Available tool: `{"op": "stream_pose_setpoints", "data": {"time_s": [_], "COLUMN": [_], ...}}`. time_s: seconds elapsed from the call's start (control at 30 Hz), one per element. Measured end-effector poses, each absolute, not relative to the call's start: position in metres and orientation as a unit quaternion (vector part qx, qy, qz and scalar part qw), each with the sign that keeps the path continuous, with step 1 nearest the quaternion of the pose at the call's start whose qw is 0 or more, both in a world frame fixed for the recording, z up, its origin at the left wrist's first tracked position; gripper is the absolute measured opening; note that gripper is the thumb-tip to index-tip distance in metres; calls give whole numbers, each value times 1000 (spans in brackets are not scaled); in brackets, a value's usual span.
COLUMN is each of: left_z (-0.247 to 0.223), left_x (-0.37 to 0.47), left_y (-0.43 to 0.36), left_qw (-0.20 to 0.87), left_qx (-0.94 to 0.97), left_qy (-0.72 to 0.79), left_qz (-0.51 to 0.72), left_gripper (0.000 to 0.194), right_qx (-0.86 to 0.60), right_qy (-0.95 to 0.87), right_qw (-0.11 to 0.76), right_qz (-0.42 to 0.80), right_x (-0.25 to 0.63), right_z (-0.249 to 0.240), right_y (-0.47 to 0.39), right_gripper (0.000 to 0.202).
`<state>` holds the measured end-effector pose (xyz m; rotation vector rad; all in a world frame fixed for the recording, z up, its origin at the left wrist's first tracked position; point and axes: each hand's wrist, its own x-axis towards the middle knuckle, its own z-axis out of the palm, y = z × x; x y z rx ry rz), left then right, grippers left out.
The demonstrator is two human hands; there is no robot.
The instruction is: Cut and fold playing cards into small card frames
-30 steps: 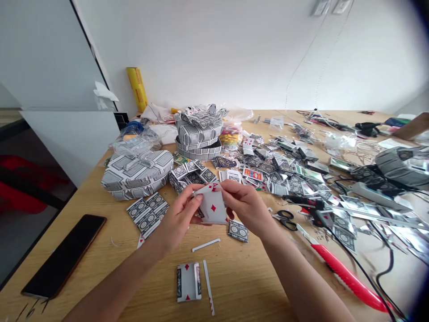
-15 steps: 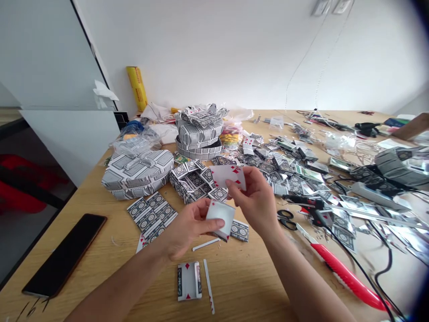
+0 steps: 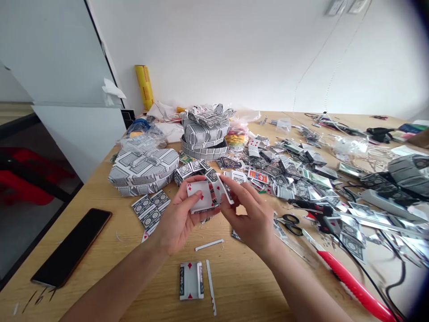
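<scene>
My left hand (image 3: 179, 219) holds a folded playing card (image 3: 200, 197), its white face with red diamonds turned up, thumb on top. My right hand (image 3: 250, 210) pinches another card (image 3: 221, 191) by its edge, tilted steeply beside the first. Behind both hands is an open box made of folded cards (image 3: 186, 170). Below them on the wooden table lie a card with folded edges (image 3: 191, 281) and two narrow white strips (image 3: 210, 286). Patterned card backs (image 3: 150, 212) lie left of my left hand.
A black phone (image 3: 72, 248) lies at the left. Lidded card-covered boxes (image 3: 144, 172) stand behind. Right of my hands are scissors (image 3: 291, 224), a glue gun (image 3: 318, 214), a red-handled cutter (image 3: 351, 279) and heaped cards (image 3: 301, 179).
My left hand has moved up and left with its card. The card in my right hand has turned from nearly flat to steeply tilted, beside the left one. The view has shifted slightly.
</scene>
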<state>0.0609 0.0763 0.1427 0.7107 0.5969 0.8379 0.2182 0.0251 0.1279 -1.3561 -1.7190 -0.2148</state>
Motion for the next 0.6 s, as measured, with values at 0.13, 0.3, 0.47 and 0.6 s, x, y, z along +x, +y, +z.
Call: {"op": "stream_pose_setpoints", "data": {"time_s": [0.13, 0.3, 0.47, 0.6], "left_z": [141, 145, 147, 147], "left_x": [60, 57, 55, 55], "left_y": [75, 74, 73, 75], "left_qw": [831, 852, 862, 866], "left_qx": [306, 273, 264, 253], "left_qy": [269, 244, 233, 239], "left_qz": [379, 375, 365, 359], "left_gripper": [22, 23, 24, 20], "right_qx": [-544, -527, -522, -505], "right_qy": [-709, -717, -718, -725], "right_qw": [446, 456, 460, 462], "right_qz": [-47, -7, 23, 68], "right_x": [215, 215, 214, 214], "right_z": [125, 117, 114, 116], "right_y": [30, 33, 32, 32], "right_gripper": [51, 56, 61, 71]}}
